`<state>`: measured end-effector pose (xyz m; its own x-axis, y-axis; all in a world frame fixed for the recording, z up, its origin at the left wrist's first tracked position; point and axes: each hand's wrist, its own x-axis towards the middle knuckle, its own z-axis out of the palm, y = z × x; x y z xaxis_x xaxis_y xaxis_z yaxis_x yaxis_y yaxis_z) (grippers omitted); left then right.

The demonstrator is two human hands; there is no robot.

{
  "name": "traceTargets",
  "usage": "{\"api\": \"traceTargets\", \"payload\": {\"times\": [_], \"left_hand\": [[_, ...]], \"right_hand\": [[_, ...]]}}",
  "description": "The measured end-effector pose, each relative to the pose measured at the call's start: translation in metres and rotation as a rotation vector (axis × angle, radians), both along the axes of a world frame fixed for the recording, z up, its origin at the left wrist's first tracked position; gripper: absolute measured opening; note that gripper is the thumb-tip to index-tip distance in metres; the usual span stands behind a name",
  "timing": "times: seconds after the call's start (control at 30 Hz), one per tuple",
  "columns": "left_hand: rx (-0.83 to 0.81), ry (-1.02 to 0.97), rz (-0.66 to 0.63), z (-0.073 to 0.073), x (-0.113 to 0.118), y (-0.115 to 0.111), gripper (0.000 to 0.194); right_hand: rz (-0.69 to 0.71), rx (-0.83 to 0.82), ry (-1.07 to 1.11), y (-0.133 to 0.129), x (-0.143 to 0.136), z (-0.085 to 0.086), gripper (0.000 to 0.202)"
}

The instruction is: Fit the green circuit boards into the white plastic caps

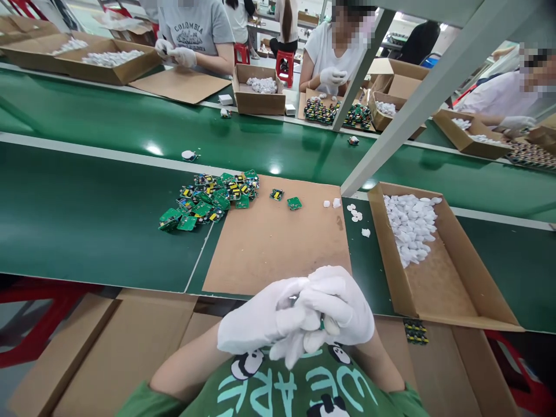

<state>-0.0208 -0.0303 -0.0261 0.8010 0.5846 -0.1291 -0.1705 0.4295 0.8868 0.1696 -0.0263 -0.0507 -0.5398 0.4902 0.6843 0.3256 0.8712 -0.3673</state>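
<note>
My left hand and my right hand, both in white gloves, are pressed together in front of my chest, above the table's near edge. Their fingers are closed around a small circuit board, of which only a green sliver shows; the rest is hidden. Beyond them lies a brown cardboard sheet. One board showing yellow parts and another green board rest near its far edge. A heap of similar boards overlaps the sheet's far left corner.
At right stands an open carton holding many small white pieces. White discs lie beside it. A slanted metal post rises behind the sheet. Across the green conveyor belt, gloved co-workers sit by cartons and boards.
</note>
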Motion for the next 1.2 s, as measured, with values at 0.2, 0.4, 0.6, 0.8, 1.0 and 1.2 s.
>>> {"api": "traceTargets", "payload": {"times": [0.2,0.4,0.6,0.8,1.0,1.2], "left_hand": [[-0.086,-0.089,0.053,-0.01,0.0,-0.004,0.043],[-0.114,-0.213,0.007,-0.012,-0.002,-0.002,0.048],[0.026,-0.056,-0.012,-0.006,-0.001,-0.002,0.045],[-0.015,-0.087,-0.001,-0.001,0.001,-0.001,0.037],[-0.061,-0.027,0.014,-0.006,-0.002,-0.002,0.033],[-0.123,-0.102,0.03,-0.012,-0.002,-0.002,0.042]], "right_hand": [[-0.071,-0.026,0.056,-0.007,-0.003,0.004,0.041],[-0.081,0.007,0.063,-0.01,-0.004,0.001,0.03],[-0.099,-0.027,0.009,-0.012,0.001,-0.008,0.026],[-0.027,-0.033,-0.089,-0.003,0.0,-0.003,0.038],[-0.01,-0.035,-0.065,-0.002,-0.004,-0.003,0.037],[0.03,-0.071,0.023,-0.002,-0.008,0.0,0.063]]}}
